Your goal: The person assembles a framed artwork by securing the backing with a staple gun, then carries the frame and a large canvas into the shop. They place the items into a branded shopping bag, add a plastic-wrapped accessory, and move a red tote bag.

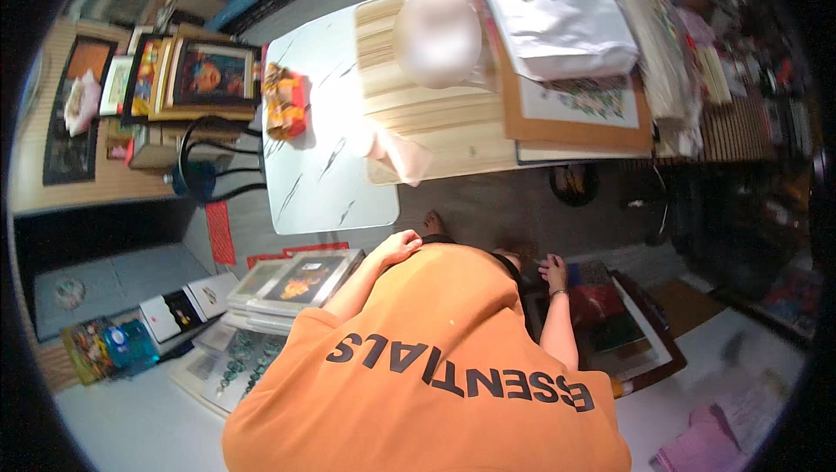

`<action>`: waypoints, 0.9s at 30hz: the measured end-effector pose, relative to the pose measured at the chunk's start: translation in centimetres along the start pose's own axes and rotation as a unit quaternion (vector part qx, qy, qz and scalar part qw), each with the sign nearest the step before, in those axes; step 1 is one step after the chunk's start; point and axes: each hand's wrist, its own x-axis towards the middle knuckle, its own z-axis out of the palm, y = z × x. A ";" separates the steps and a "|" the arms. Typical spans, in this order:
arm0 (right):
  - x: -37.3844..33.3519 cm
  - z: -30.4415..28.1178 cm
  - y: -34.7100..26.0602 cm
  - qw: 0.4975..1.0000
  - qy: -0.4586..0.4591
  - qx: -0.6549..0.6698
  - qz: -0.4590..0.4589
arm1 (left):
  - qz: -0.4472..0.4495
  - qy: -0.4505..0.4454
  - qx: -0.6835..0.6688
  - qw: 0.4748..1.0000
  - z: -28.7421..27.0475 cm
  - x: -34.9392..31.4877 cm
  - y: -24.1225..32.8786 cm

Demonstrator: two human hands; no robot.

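My left hand rests at the lower edge of my orange shirt, its fingers lying loosely against my lap with no object visible in them. Beside my right thigh hangs my right hand, fingers slightly bent and apart, holding nothing; a dark band circles its wrist. Close to my left forearm is a stack of framed pictures. More frames lean near my right arm, among them a dark-edged frame. A crumpled pale pink cloth or paper lies on the table ahead.
Ahead stand a white marbled table and a wood-patterned table. They bear an orange-and-red package, a blurred round white object, a large white bag and a brown-bordered picture. A black chair stands left.
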 end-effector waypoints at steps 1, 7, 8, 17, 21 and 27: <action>-0.7 2.0 -2.2 0.998 0.009 -0.058 -0.021 | -0.001 0.025 -0.015 1.000 -0.6 -0.3 -2.2; -4.7 14.3 -11.7 0.940 -0.095 -0.278 -0.172 | -0.120 0.139 -0.173 0.968 -2.7 -4.1 -17.5; -5.5 16.2 -12.9 0.920 -0.113 -0.324 -0.189 | -0.127 0.174 -0.196 0.957 -2.8 -4.7 -19.8; -13.0 37.0 -22.0 0.635 -0.388 -0.626 -0.233 | -0.207 0.348 -0.460 0.790 2.6 -11.6 -26.9; -16.7 47.6 -22.7 0.553 -0.461 -0.617 -0.316 | -0.199 0.333 -0.460 0.798 6.8 -12.7 -27.0; -19.9 63.9 -21.0 0.529 -0.458 -0.617 -0.360 | -0.295 0.383 -0.421 0.767 11.1 -14.5 -32.4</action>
